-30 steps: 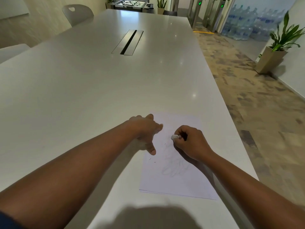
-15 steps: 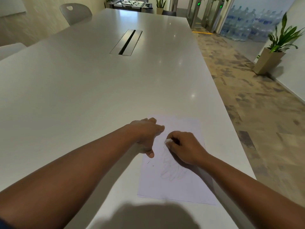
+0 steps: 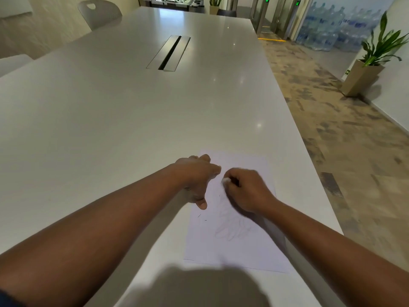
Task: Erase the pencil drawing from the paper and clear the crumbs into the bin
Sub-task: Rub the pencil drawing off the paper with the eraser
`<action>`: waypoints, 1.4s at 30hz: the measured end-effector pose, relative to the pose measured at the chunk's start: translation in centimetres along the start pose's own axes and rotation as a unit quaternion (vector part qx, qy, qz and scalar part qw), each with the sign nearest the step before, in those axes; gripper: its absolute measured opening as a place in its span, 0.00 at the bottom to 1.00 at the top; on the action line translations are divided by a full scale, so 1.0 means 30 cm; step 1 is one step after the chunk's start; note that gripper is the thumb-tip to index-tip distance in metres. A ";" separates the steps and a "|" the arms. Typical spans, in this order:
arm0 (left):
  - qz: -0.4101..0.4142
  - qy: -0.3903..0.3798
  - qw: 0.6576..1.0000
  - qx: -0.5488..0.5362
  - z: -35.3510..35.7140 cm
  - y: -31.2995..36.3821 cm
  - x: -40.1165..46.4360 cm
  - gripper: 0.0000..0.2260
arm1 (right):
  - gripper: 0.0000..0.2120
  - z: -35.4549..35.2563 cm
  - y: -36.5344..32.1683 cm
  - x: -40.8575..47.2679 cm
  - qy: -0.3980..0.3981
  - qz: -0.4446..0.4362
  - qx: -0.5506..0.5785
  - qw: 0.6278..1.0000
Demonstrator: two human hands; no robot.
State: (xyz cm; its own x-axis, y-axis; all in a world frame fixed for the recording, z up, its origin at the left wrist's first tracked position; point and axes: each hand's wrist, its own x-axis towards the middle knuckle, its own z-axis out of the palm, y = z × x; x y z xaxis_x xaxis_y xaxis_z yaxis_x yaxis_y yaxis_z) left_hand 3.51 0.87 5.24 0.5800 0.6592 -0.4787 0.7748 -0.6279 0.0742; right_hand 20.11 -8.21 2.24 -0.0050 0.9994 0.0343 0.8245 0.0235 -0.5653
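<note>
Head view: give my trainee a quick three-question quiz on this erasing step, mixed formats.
1. True or false: the left hand lies spread on the paper.
2. The right hand pinches: A) a pencil B) a white eraser C) a cloth.
3. Fill in: faint lines of the pencil drawing show on the sheet ____ the right hand, towards the camera.

Key: 1 true; 2 B; 3 below.

Eraser (image 3: 225, 181) mostly hidden in right hand (image 3: 245, 189) — pencil drawing (image 3: 232, 227) faint, partly covered, shape unreadable.
</note>
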 end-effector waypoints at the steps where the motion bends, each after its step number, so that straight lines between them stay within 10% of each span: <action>1: 0.000 -0.001 1.000 0.000 0.002 0.000 0.001 0.42 | 0.08 0.012 -0.016 -0.016 -0.030 -0.015 0.007 0.999; 42: -0.011 -0.010 1.000 -0.014 -0.013 0.024 -0.002 0.45 | 0.09 0.031 -0.001 -0.101 0.036 -0.022 0.008 0.999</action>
State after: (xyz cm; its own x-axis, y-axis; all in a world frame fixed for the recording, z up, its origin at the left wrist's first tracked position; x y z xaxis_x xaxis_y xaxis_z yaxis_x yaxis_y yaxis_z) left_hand 4.12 0.54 5.66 0.5570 0.6644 -0.4983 0.7949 -0.6003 0.0881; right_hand 19.57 -11.21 1.39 0.0006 0.9929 0.1189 0.8152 0.0683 -0.5751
